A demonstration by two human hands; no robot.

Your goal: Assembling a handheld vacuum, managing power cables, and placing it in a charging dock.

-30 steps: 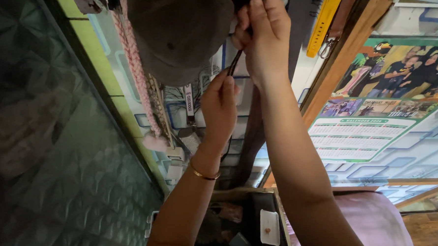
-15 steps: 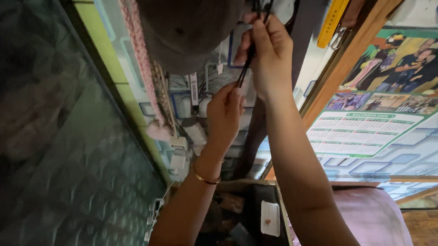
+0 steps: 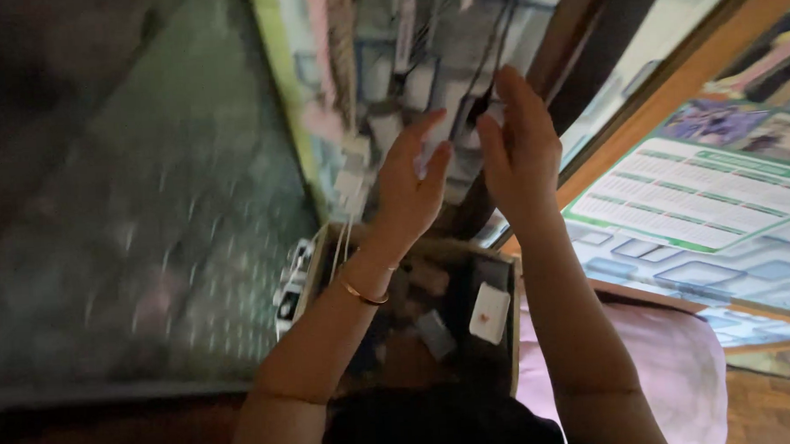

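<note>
Left hand (image 3: 411,181): fingers spread, holding nothing.
Right hand (image 3: 521,150): open (fingertips beside the black cord (image 3: 492,45)).
Risk: the unheld cord may swing and snag the hanging tags (image 3: 380,72).

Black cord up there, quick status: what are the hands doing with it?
Left hand open, off the cord. Right hand open, fingers at the hanging black cord. Open box below.
</note>
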